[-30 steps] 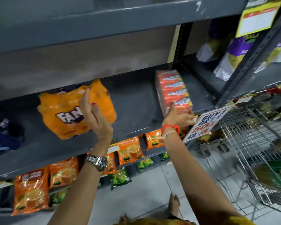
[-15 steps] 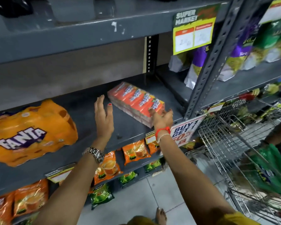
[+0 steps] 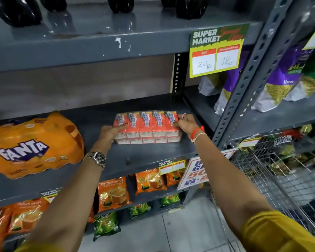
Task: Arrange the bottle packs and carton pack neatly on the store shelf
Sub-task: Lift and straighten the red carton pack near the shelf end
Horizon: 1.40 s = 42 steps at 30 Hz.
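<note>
A shrink-wrapped orange carton pack [image 3: 149, 126] lies on the grey middle shelf [image 3: 144, 157], its long side facing me. My left hand [image 3: 110, 131] grips its left end, with a watch on that wrist. My right hand [image 3: 186, 122] grips its right end, with a red thread on that wrist. An orange Fanta bottle pack [image 3: 33, 144] lies on the same shelf at the far left, apart from both hands.
Dark bottles [image 3: 120, 4] stand on the shelf above. A price sign [image 3: 215, 51] hangs from that shelf's edge. A grey upright post [image 3: 244, 84] rises right of the cartons, with snack bags [image 3: 273, 88] beyond. A wire cart [image 3: 280, 171] stands at right. Tea packets [image 3: 113, 195] fill the lower shelves.
My left hand left the Fanta pack and moved right onto the carton pack's left end. The carton pack has turned from slanted to square with the shelf front.
</note>
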### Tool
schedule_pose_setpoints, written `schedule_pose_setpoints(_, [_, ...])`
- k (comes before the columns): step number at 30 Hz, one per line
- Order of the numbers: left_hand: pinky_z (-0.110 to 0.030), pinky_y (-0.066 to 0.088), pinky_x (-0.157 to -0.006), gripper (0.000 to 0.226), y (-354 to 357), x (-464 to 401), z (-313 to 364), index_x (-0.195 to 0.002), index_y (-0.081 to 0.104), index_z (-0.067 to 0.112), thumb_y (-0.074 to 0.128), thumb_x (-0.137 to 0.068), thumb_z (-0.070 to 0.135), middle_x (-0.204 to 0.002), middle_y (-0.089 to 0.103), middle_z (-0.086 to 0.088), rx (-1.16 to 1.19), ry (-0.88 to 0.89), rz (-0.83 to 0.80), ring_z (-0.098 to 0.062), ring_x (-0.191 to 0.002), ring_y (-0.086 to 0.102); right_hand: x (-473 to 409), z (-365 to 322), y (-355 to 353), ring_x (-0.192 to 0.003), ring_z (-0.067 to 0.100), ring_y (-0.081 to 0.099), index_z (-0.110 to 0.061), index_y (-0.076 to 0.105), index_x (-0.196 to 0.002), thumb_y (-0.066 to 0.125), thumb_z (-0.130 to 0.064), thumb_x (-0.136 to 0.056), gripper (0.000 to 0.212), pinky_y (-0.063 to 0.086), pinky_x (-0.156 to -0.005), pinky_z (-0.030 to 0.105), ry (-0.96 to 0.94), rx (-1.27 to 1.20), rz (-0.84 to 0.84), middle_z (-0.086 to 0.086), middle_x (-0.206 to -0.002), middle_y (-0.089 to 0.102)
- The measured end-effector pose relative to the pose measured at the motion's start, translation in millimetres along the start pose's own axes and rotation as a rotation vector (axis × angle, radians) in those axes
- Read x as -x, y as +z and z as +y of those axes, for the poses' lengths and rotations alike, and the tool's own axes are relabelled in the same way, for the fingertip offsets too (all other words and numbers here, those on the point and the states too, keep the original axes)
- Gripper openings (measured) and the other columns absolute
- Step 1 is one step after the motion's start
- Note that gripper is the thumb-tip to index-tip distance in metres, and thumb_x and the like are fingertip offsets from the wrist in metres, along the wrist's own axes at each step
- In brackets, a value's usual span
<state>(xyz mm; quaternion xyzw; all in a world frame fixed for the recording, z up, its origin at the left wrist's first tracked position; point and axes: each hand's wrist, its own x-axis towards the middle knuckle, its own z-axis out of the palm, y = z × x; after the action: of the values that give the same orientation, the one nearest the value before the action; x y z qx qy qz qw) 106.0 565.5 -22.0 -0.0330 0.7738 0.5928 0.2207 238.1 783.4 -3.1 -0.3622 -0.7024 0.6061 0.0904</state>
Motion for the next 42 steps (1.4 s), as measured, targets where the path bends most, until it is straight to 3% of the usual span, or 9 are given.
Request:
schedule_pose_setpoints(7, [-0.034,0.051,-0.090,0.035,5.0,44.1,-38.4,-0.109,0.062,0.003,0.071,-0.077,0.016,-0.106,0.066,-0.011,0.210,0.196,0.107,-0.022,-0.095,0.064,-0.1,15.5,0.3,-0.118,0.027,0.058,-0.007,0.051,-0.132,0.056,0.008,-0.086,0.049,0.048,-0.101,0.041,-0.203,-0.041,-0.078,0.017,-0.128,0.061])
schedule_pose_setpoints(13, [-0.002,0.045,-0.078,0.044,13.8,74.2,-75.2,-0.125,0.050,0.005,0.064,-0.083,0.007,-0.106,0.063,0.004,0.026,0.533,0.247,0.006,-0.092,0.060,19.1,49.4,6.0,-0.126,0.006,0.050,-0.004,0.030,-0.143,0.044,0.020,-0.084,0.065,0.046,-0.102,0.028,-0.408,-0.161,-0.088,0.013,-0.143,0.044])
schedule_pose_setpoints(18, [-0.031,0.048,-0.092,0.053,18.1,82.7,-97.7,-0.132,0.043,0.000,0.064,-0.083,0.005,-0.118,0.063,-0.015,-0.063,0.616,0.353,-0.023,-0.107,0.060,37.5,75.2,15.6,-0.127,0.005,0.049,-0.014,0.028,-0.145,0.044,0.022,-0.086,0.071,0.053,-0.089,0.017,-0.442,-0.225,0.027,0.011,-0.145,0.041])
schedule_pose_setpoints(21, [-0.038,0.049,-0.094,0.054,15.5,81.5,-103.1,-0.131,0.045,0.002,0.065,-0.081,0.004,-0.118,0.064,-0.016,-0.047,0.585,0.351,-0.024,-0.109,0.060,42.4,86.7,20.1,-0.134,0.024,0.043,-0.014,0.031,-0.144,0.041,0.021,-0.086,0.069,0.052,-0.099,0.033,-0.379,-0.234,0.023,0.015,-0.145,0.043])
schedule_pose_setpoints(25, [-0.035,0.048,-0.097,0.057,19.5,83.2,-99.3,-0.127,0.047,0.004,0.071,-0.076,0.006,-0.127,0.055,-0.014,0.030,0.532,0.418,-0.019,-0.115,0.056,46.8,67.7,16.2,-0.118,0.019,0.052,-0.013,0.035,-0.143,0.051,0.009,-0.088,0.062,0.053,-0.075,0.013,-0.257,-0.403,-0.005,0.008,-0.130,0.053])
schedule_pose_setpoints(29, [-0.036,0.051,-0.077,0.035,27.3,105.1,-98.9,-0.103,0.054,0.002,0.073,-0.076,0.015,-0.104,0.051,-0.010,0.130,0.445,0.629,-0.014,-0.080,0.054,37.8,44.3,13.8,-0.097,0.012,0.064,-0.021,0.035,-0.144,0.049,-0.025,-0.096,0.050,0.056,-0.069,0.014,-0.220,-0.486,-0.030,-0.001,-0.119,0.059])
schedule_pose_setpoints(34, [-0.021,0.048,-0.085,0.033,37.6,121.6,-87.6,-0.112,0.048,0.013,0.063,-0.084,0.024,-0.102,0.055,0.007,0.091,0.354,0.064,-0.008,-0.094,0.057,24.9,41.5,14.5,-0.077,0.005,0.064,-0.017,0.040,-0.134,0.037,-0.039,-0.099,0.042,0.054,-0.062,0.017,-0.179,-0.452,-0.013,-0.003,-0.098,0.060])
schedule_pose_setpoints(40, [-0.044,0.042,-0.106,0.059,33.6,93.7,-64.3,-0.133,0.027,0.014,0.058,-0.087,0.033,-0.124,0.042,-0.003,-0.033,0.230,-0.134,-0.018,-0.117,0.048,39.6,59.1,29.2,-0.120,0.030,0.057,-0.015,0.043,-0.123,0.038,-0.074,-0.081,0.073,0.046,-0.102,0.052,-0.131,-0.448,0.088,0.015,-0.134,0.051])
schedule_pose_setpoints(42, [-0.044,0.036,-0.110,0.064,34.7,84.5,-48.5,-0.141,0.023,0.017,0.053,-0.089,0.039,-0.141,0.035,-0.004,-0.070,0.179,-0.182,-0.019,-0.127,0.042,61.0,62.3,42.4,-0.131,0.033,0.044,-0.008,0.048,-0.113,0.040,-0.062,-0.089,0.060,0.037,-0.110,0.051,-0.065,-0.432,0.212,0.012,-0.139,0.044])
